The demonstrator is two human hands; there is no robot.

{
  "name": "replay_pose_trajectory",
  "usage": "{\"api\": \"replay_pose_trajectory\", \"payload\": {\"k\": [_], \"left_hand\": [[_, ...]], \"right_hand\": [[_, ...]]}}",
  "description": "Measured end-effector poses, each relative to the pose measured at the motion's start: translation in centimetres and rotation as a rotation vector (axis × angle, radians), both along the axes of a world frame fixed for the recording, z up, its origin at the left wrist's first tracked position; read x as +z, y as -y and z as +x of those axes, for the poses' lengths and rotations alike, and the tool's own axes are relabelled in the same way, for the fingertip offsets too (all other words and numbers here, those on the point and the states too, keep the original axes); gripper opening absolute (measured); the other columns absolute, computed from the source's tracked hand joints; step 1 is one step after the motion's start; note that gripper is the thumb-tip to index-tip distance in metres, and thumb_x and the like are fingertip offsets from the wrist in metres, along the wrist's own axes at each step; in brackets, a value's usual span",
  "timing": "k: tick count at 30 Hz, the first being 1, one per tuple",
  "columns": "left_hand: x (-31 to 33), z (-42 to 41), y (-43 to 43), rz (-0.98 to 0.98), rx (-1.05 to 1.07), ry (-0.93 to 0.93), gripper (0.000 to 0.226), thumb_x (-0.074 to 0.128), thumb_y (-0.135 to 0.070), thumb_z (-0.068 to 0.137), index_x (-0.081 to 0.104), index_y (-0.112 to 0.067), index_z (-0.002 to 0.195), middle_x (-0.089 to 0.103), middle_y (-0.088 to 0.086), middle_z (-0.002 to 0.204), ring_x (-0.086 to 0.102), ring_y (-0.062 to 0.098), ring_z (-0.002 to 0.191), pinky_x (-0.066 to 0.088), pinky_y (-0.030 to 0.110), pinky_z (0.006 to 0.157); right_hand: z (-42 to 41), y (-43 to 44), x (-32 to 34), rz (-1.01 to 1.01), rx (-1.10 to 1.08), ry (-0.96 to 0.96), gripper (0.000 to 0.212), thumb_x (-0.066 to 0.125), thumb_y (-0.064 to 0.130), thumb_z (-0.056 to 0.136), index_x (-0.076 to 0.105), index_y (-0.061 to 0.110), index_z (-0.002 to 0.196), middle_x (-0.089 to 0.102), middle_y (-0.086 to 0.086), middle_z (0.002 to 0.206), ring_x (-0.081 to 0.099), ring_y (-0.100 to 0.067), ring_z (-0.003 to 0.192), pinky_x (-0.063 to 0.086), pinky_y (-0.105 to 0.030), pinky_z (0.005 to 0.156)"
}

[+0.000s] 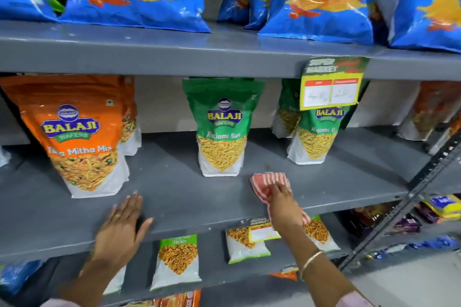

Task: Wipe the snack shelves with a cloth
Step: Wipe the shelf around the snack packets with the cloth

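Note:
A red-and-white striped cloth (265, 182) lies on the grey middle shelf (189, 194), just right of a green Ratlami Sev pouch (220, 129). My right hand (284, 203) presses down on the cloth, fingers over its near part, and a strip of cloth hangs past the shelf's front edge. My left hand (122, 227) rests flat on the shelf's front edge with fingers spread, holding nothing. It lies below and right of an orange Tikha Mitha Mix pouch (79, 137).
A second green pouch (315, 132) stands right of the cloth under a yellow price tag (330, 91). Blue chip bags (316, 0) fill the upper shelf. Small snack packs (177, 262) lie on the lower shelf. A slotted metal upright (409, 194) slants at the right.

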State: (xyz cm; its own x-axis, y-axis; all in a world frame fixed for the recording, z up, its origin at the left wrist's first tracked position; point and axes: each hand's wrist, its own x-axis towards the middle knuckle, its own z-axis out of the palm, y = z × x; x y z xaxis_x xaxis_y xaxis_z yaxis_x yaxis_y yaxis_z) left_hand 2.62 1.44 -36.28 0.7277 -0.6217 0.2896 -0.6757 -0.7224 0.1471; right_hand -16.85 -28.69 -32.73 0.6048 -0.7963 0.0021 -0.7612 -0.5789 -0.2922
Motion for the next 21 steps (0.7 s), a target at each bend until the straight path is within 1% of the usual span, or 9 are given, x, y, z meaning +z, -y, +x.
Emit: {"api": "replay_pose_trajectory", "payload": {"k": [2,4,7,9,11,13,15,16,21], "left_hand": [[0.8,-2.7,5.1,0.035,-0.053,0.037,0.083,0.008,-0.057,0.096,0.057,0.005,0.123,0.055,0.018,0.129,0.056,0.032,0.116,0.005,0.028,0.111],[1.1,-5.8,11.2,0.052,-0.115,0.054,0.083,0.008,-0.056,0.097,0.059,0.005,0.12,0.058,0.018,0.126,0.058,0.032,0.113,0.011,0.031,0.11],[0.7,-9.6,19.0,0.069,-0.173,0.034,0.083,0.007,-0.056,0.097,0.063,0.002,0.117,0.062,0.016,0.122,0.061,0.028,0.11,0.027,0.035,0.102],[0.4,-11.0,21.6,0.122,-0.183,-0.031,0.083,0.006,-0.056,0.097,0.064,0.001,0.114,0.063,0.015,0.121,0.061,0.026,0.11,0.029,0.035,0.099],[0.1,-11.7,22.5,0.178,-0.174,-0.066,0.084,0.007,-0.057,0.097,0.065,0.002,0.112,0.063,0.016,0.121,0.062,0.026,0.109,0.029,0.035,0.098],[-0.2,-11.9,22.7,0.189,-0.15,-0.078,0.084,0.007,-0.058,0.097,0.066,0.001,0.112,0.063,0.015,0.12,0.062,0.027,0.108,0.026,0.034,0.1],[-0.3,-11.9,22.7,0.17,-0.127,-0.079,0.083,0.009,-0.059,0.096,0.065,-0.001,0.115,0.063,0.013,0.122,0.061,0.026,0.11,0.019,0.031,0.105],[-0.3,-11.9,22.7,0.162,-0.122,-0.079,0.082,0.009,-0.059,0.096,0.064,-0.002,0.116,0.062,0.012,0.123,0.06,0.025,0.111,0.018,0.03,0.106],[-0.7,-11.7,21.4,0.173,-0.148,-0.074,0.081,0.009,-0.06,0.095,0.058,-0.003,0.125,0.056,0.011,0.131,0.056,0.023,0.118,0.028,0.032,0.1]], "right_hand": [[-1.3,2.5,0.9,0.002,-0.002,0.046,0.042,0.039,0.0,0.086,0.052,0.019,0.121,0.058,-0.013,0.127,0.059,-0.036,0.111,0.05,-0.044,0.086],[-1.7,5.0,1.9,0.087,-0.002,0.197,0.041,0.041,0.0,0.084,0.059,0.018,0.116,0.067,-0.018,0.112,0.063,-0.037,0.103,0.051,-0.039,0.083],[-1.4,8.7,3.8,0.319,0.007,0.531,0.032,0.046,-0.005,0.084,0.066,0.006,0.107,0.07,-0.02,0.103,0.065,-0.036,0.099,0.047,-0.034,0.076],[-0.6,10.6,5.0,0.366,0.058,0.616,0.027,0.048,-0.006,0.085,0.068,0.002,0.102,0.07,-0.018,0.092,0.067,-0.034,0.091,0.042,-0.028,0.068],[0.3,11.8,5.7,0.35,0.117,0.595,0.027,0.049,-0.005,0.085,0.07,0.001,0.1,0.071,-0.018,0.091,0.066,-0.03,0.084,0.039,-0.022,0.064],[1.6,12.9,5.4,0.339,0.163,0.561,0.029,0.047,-0.002,0.083,0.07,0.0,0.101,0.072,-0.021,0.094,0.067,-0.032,0.085,0.043,-0.026,0.063],[2.8,13.5,4.9,0.316,0.185,0.513,0.03,0.047,0.0,0.083,0.07,0.001,0.103,0.072,-0.025,0.1,0.067,-0.037,0.092,0.05,-0.036,0.073],[3.2,13.6,5.1,0.303,0.174,0.474,0.03,0.048,0.0,0.085,0.069,0.003,0.106,0.071,-0.025,0.104,0.066,-0.037,0.096,0.05,-0.036,0.078],[6.1,14.6,6.2,0.252,0.095,0.35,0.031,0.047,0.001,0.09,0.059,-0.003,0.119,0.062,-0.027,0.121,0.058,-0.04,0.115,0.046,-0.04,0.093]]}}
